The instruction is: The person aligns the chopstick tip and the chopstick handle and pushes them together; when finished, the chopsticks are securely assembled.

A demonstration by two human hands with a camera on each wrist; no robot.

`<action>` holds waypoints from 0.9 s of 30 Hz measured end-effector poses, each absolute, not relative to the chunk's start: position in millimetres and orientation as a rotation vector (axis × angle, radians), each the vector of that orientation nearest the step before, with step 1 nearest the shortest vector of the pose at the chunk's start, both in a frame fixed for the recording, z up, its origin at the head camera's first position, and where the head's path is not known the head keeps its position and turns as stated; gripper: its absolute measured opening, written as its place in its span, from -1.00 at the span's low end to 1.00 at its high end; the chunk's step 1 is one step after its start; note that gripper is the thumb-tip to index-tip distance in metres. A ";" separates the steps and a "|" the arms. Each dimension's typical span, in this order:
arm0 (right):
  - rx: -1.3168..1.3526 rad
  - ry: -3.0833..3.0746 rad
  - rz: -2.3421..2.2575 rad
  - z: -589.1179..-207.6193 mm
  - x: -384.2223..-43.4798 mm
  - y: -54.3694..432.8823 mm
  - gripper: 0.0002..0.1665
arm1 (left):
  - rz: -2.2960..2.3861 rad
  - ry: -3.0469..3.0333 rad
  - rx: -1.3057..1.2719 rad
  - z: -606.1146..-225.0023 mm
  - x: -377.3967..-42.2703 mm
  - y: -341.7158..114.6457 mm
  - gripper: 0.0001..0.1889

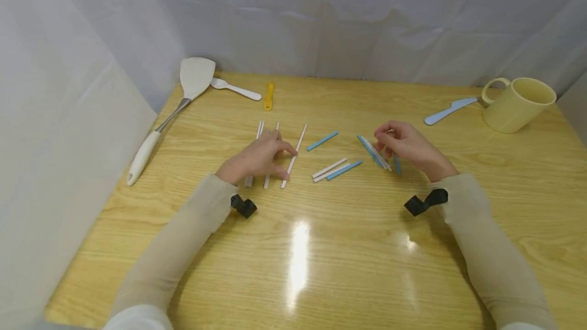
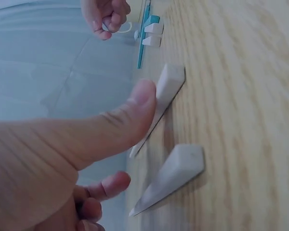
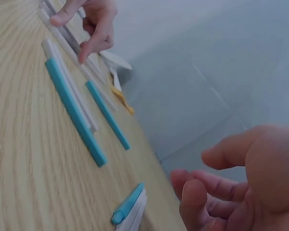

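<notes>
On this wooden desk (image 1: 357, 253), the left hand (image 1: 261, 157) is spread over a row of white sticks (image 1: 300, 139), grip not closed on any, and the right hand (image 1: 408, 147) is loosely curled, nothing in its grip. Looks maybe half done to me: that row's laid out, but the blue-and-white trio (image 1: 345, 170) mid-desk, the mixed bunch (image 1: 373, 152) by the right hand and one lone blue stick (image 1: 322, 140) aren't lined up with it.

Head view down at table (image 1: 367, 258), close wrist views, sticks (image 1: 345, 170) shared
</notes>
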State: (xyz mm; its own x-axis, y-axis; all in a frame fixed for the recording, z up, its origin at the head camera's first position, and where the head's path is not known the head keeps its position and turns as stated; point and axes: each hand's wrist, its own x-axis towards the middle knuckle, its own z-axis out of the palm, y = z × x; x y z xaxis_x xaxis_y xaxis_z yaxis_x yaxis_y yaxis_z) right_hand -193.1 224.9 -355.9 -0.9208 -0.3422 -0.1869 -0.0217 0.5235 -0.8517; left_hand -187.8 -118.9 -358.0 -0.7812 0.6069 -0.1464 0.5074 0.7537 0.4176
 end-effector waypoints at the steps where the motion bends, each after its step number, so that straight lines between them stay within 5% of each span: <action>1: -0.313 2.463 -1.320 -356.5 -193.3 225.1 -0.58 | 0.515 2.685 0.863 -357.4 -187.5 -118.9 -0.42; 9: -0.364 2.626 -0.887 -364.7 -191.7 220.9 -0.64 | 0.399 2.695 0.788 -352.5 -187.1 -122.7 -0.43; 27: -0.353 2.800 -0.727 -372.8 -190.4 209.3 -0.76 | 0.382 2.592 0.719 -342.9 -190.2 -132.3 -0.43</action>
